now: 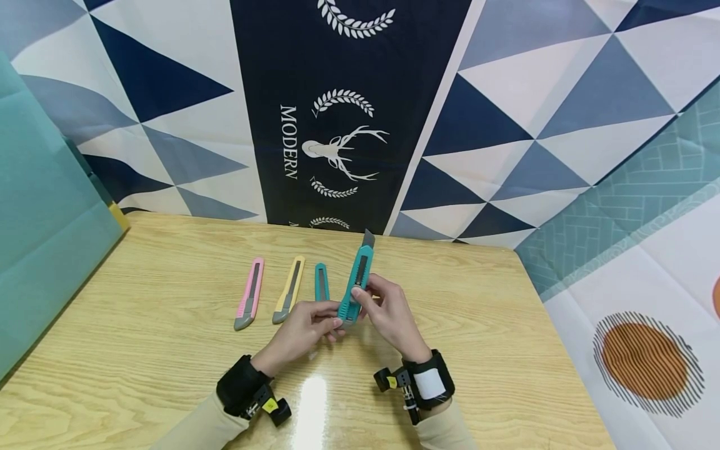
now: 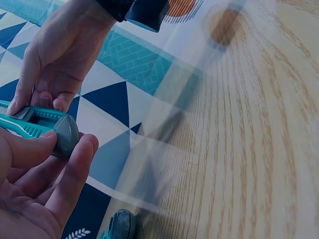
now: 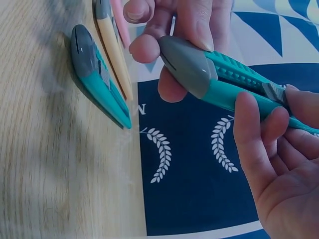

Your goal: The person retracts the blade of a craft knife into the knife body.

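Both hands hold a teal utility knife above the table, its far end tilted up and a grey, blade-like piece sticking out there. My left hand pinches the knife's grey end cap between thumb and fingers. Higher on the body, my right hand grips the knife, its thumb on the slider. A second teal utility knife lies on the table just beyond the left hand, which partly hides it in the head view. To its left lie a yellow utility knife and a pink one.
The wooden table ends at a patterned cloth backdrop behind. A teal panel stands along the left edge. Each wrist wears a black strap with a small camera.
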### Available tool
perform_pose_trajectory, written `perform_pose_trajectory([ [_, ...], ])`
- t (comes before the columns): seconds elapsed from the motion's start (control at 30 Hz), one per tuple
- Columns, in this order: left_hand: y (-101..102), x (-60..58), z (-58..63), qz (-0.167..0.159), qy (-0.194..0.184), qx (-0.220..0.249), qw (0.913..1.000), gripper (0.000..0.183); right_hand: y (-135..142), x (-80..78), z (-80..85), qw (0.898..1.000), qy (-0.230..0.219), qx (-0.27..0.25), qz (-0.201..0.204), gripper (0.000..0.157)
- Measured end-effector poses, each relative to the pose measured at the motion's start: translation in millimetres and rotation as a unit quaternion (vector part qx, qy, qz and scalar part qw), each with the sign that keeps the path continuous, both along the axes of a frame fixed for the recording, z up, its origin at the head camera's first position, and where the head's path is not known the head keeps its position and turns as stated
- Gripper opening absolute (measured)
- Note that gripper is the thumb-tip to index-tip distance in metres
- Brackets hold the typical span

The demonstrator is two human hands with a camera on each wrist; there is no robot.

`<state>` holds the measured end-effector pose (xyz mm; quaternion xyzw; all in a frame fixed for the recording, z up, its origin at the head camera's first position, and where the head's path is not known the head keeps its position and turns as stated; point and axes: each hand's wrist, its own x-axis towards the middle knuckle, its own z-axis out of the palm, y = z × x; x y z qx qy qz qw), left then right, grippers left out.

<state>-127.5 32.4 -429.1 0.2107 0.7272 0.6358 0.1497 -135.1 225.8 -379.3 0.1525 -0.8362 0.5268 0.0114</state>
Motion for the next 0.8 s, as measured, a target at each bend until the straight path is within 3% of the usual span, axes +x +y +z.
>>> perform_pose_trajectory([
  [0.53,-2.7,-0.9,0.8,0.017,-0.013,0.011,0.9997,0.034,-4.8,1.5,-1.1,1.0,0.006,0.01,0.007,0.007],
  [0.67,-4.2,-0.7,3.1,0.013,-0.016,0.013,0.9997,0.035,-3.6,0.0,-2.7,1.0,0.015,0.01,-0.008,0.01],
  [0.8,-5.7,0.2,4.4,0.005,-0.017,0.012,0.9998,0.036,-0.8,-2.0,-3.5,1.0,-0.006,0.01,-0.013,0.015],
])
